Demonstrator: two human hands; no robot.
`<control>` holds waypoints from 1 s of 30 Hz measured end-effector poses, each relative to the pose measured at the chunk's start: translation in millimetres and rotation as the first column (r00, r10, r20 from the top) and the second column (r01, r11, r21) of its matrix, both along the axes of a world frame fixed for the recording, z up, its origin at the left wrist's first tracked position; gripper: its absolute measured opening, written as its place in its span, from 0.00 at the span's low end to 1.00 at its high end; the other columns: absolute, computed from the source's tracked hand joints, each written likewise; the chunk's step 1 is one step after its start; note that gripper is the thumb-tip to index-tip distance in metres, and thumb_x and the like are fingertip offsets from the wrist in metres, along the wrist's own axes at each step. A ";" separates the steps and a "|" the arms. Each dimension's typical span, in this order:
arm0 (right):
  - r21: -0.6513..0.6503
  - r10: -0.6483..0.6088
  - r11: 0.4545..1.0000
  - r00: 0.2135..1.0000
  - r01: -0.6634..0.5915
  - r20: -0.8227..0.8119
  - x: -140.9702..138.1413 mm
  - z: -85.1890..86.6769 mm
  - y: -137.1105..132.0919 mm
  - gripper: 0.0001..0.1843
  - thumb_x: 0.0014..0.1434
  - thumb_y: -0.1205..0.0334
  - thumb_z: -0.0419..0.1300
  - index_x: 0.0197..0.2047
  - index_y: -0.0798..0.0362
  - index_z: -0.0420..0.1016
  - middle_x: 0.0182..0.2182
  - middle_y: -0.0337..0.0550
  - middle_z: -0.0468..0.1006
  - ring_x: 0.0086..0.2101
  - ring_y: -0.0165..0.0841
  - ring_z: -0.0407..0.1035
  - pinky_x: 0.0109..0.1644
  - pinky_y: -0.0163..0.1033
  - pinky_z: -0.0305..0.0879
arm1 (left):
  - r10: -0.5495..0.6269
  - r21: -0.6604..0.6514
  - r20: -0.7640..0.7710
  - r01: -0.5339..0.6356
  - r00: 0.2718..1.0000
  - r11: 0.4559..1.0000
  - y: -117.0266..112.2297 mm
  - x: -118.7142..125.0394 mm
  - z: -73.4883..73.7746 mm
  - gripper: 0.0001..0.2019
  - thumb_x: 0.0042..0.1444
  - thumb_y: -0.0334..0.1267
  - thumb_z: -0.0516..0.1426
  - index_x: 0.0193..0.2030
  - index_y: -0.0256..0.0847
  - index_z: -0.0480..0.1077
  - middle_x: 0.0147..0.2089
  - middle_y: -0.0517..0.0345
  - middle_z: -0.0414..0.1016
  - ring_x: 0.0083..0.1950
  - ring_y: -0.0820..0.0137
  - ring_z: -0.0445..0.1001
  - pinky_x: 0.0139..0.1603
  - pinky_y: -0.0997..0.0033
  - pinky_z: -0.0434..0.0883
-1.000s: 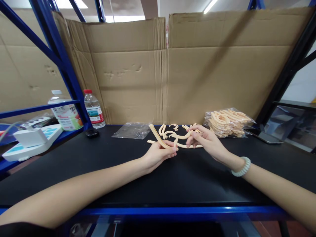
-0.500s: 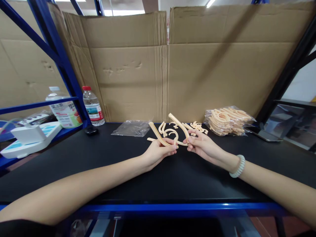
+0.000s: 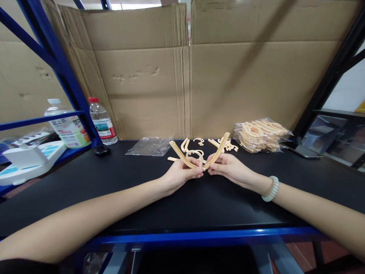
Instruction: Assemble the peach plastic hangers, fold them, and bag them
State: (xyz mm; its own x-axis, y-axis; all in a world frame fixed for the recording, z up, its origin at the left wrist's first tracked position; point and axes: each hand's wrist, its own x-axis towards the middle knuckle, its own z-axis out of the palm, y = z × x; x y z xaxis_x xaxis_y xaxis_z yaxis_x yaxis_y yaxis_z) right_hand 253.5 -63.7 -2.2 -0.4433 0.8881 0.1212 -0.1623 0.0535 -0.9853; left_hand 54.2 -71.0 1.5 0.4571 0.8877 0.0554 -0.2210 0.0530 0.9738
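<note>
My left hand (image 3: 182, 174) is closed on a curved beige hanger arm (image 3: 179, 152), its free end pointing up and left. A round beige ring piece (image 3: 201, 156) stands at the fingertips of that hand; its grip is partly hidden. In my right hand (image 3: 225, 166) is a second hanger arm (image 3: 221, 149), tilted up and right. The lower ends of the two arms meet between my fingertips; I cannot tell whether they are joined. Behind the hands lie loose beige arms (image 3: 185, 145) and small beige hooks (image 3: 199, 141).
On the black table (image 3: 159, 209), a clear plastic bag (image 3: 149, 147) lies at the back left and bagged beige parts (image 3: 258, 136) at the back right. A water bottle (image 3: 103, 123), a black object (image 3: 102, 150) and a white power strip (image 3: 34, 161) are left. Cardboard (image 3: 142, 83) stands behind.
My right hand has brought its arm left, to the left hand's piece, and turned it from leaning left to leaning right. The view has shifted slightly.
</note>
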 end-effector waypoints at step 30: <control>0.386 -0.076 0.923 0.981 0.001 0.180 -11.5 0.1 -20.3 0.05 0.51 0.62 0.65 0.32 0.53 0.74 0.35 0.43 0.79 0.37 0.37 0.75 0.46 0.45 0.72 | 0.180 0.144 -0.056 -0.171 0.982 0.975 -13.5 6.0 -2.6 0.09 0.38 0.31 0.66 0.25 0.36 0.69 0.23 0.60 0.74 0.26 0.72 0.71 0.34 0.69 0.69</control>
